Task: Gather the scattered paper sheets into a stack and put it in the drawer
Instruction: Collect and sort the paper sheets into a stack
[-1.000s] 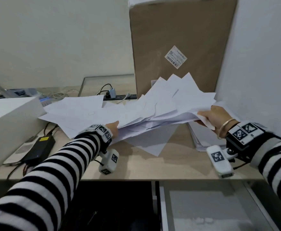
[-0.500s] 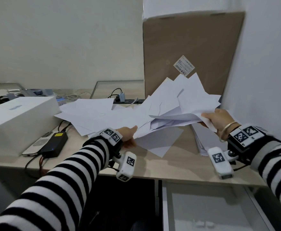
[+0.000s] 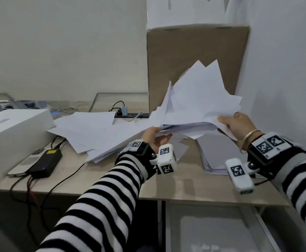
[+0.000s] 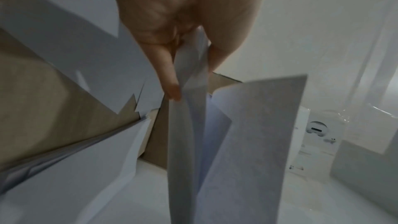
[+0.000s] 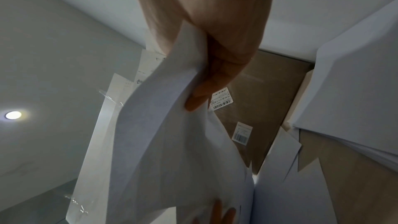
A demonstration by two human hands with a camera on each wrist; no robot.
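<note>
Head view, hands (image 3: 194, 131) gripping paper sheets (image 3: 199, 104) — thin, jagged

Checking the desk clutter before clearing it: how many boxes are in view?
3: a flat white box at the desk's left, a tall cardboard box at the back, a white box atop it. Others may be hidden.

Little legible text is to be found. On the upper barcode label (image 5: 221, 98) stuck to the brown cardboard box (image 5: 264, 94), digits resembling "33 5A 51" can be made out above the bars in the right wrist view, though not with certainty; the print on the lower barcode label (image 5: 242, 133) is too small to be read. Black-and-white square code markers (image 3: 166, 151) are carried on the wrist-worn cameras, and the lettering along the top edge of the white box (image 3: 184, 11) standing on the cardboard box is cut off and cannot be read.
</note>
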